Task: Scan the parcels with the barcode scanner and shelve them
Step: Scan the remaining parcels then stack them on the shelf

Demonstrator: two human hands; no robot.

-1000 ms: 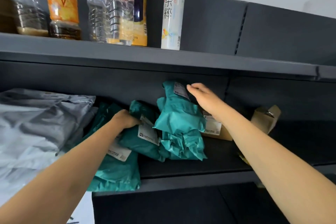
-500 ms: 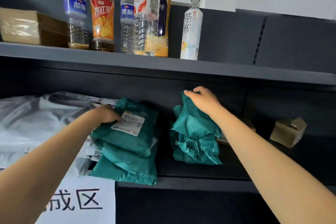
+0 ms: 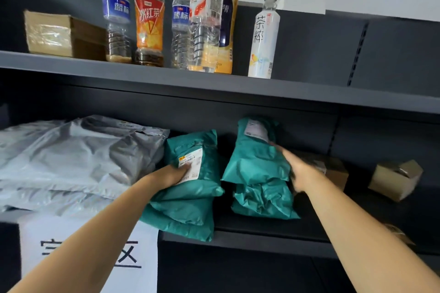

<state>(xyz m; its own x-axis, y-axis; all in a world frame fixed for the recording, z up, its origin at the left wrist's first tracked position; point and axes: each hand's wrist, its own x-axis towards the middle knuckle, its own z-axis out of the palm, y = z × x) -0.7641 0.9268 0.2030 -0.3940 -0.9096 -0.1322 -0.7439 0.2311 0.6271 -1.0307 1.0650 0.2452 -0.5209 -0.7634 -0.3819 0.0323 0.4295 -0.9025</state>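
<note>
The shelving step is judged to be in hand; no barcode scanner is seen in the head view. Two stacks of teal parcels lie on the lower shelf (image 3: 262, 236), between grey mailer bags (image 3: 78, 157) and small cardboard boxes (image 3: 395, 179).

The left hand (image 3: 170, 176) is laid on the left teal parcel (image 3: 190, 173), with its fingers (image 3: 184, 169) spread flat across the white label (image 3: 191, 163), pressing rather than gripping. The right hand (image 3: 297, 171) is blurred beside the right teal parcel (image 3: 258, 162); its fingers appear loosely apart and nothing is seen held, though contact cannot be confirmed.

The left stack overhangs the shelf's front edge. The next move is judged to call for it to be pushed back and squared, with labels kept facing outward, before another parcel is fetched for scanning.
</note>
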